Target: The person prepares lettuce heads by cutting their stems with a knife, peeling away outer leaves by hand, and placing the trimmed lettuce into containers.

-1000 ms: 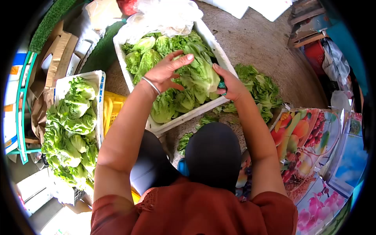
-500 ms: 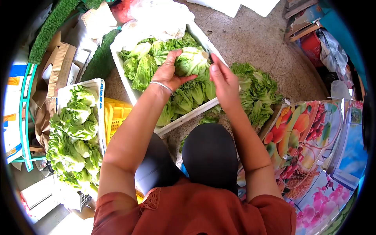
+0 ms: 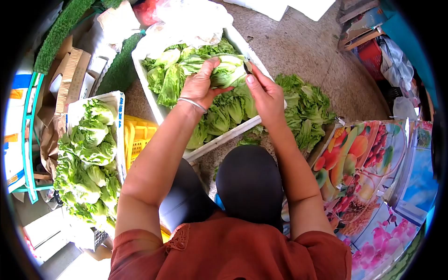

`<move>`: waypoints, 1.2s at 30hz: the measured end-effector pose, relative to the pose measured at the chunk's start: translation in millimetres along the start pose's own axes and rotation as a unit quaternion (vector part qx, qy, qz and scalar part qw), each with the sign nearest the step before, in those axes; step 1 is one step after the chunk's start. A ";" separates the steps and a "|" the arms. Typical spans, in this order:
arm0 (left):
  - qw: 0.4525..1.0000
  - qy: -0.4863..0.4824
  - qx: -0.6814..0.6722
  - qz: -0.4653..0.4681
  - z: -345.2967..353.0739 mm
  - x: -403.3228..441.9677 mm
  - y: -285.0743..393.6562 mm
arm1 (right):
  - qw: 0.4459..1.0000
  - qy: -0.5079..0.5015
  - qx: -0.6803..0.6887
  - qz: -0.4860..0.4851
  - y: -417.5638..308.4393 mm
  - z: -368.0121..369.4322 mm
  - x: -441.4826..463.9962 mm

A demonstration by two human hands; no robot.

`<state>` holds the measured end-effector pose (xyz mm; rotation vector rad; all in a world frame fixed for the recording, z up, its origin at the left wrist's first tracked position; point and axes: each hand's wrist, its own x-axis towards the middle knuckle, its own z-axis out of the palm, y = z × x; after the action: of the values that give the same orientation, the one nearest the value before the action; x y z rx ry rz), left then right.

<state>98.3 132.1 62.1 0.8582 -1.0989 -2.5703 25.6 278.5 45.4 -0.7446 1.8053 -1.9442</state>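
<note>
My left hand (image 3: 200, 85) is wrapped round a head of lettuce (image 3: 227, 67), its pale base turned to the right. At that base, my right hand (image 3: 266, 93) grips a small knife (image 3: 247, 68); only its dark blade shows and the handle is hidden in the fingers. Both hands are over a white foam box (image 3: 200, 152) full of lettuce heads (image 3: 171, 85). A silvery bangle circles my left wrist.
Loose lettuce leaves (image 3: 305, 112) are piled on the floor right of the box. To the left, another white box (image 3: 119, 103) of lettuce stands by a yellow crate (image 3: 136, 135). A fruit-printed carton (image 3: 359, 163) is on the right. Plastic bags (image 3: 196, 21) cover the box's far end.
My right hand has shifted slightly left, and the dark blade now shows against the lettuce's base. The lettuce has tilted a little in my left hand.
</note>
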 end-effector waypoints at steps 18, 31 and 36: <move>0.881 0.208 -0.047 0.422 -96.0 -55.4 142.9 | 0.942 0.238 -0.021 0.236 43.8 -77.9 -28.6; 0.639 0.408 0.649 -0.064 -465.0 -120.6 225.4 | 0.950 0.178 -0.153 0.205 57.3 -62.8 -0.2; 0.285 0.574 0.751 -0.154 -341.7 -100.8 239.1 | 0.964 0.081 -0.143 0.208 49.8 -34.3 23.4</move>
<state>374.7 -195.1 88.4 2.4482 -2.2163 0.6160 -17.6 286.4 -2.3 -0.2565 2.1626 -1.5256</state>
